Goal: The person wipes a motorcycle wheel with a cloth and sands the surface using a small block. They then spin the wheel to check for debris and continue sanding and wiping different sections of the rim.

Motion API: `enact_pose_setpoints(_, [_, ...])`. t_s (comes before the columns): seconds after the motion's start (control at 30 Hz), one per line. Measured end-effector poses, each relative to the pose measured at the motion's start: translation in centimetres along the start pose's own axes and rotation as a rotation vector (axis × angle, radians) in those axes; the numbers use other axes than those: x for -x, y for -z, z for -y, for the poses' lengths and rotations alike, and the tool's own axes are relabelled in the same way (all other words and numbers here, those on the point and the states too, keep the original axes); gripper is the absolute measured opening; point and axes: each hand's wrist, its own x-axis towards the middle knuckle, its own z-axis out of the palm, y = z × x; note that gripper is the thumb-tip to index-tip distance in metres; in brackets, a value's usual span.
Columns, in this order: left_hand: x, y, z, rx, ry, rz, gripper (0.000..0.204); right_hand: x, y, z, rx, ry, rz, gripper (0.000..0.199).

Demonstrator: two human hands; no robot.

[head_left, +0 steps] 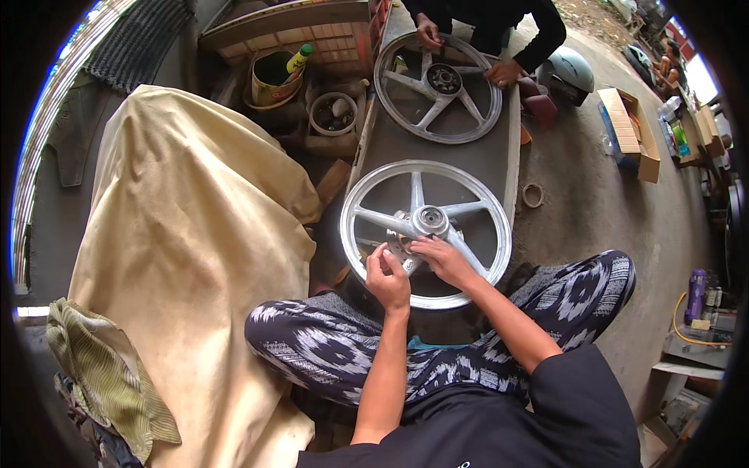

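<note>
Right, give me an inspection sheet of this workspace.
Surface: long grey bench, two wheels on it.
Job's things: near silver spoked wheel lying flat; hub at centre.
Clutter: yellow can, bowl, cardboard box.
Hands: left hand and right hand both at the hub; grip unclear.
Cables: yellow hose.
Surroundings: another person's hands on far wheel; cream cloth.
</note>
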Motion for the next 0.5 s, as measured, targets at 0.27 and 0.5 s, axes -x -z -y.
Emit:
enact_pose_setpoints(0.27, [-0.1,0.1,0.4,-0.045,-0.05,-0.048,0.02,0.4,-0.4,-0.3,0.004,0.037,-0.035,0.026])
enact_pose_setpoints(0.5, [0.8,0.9,-0.3,-0.204,-0.188,-0.16,0.018,2.4,1.7,1.5,-0.104,-0.161,0.064,0.024])
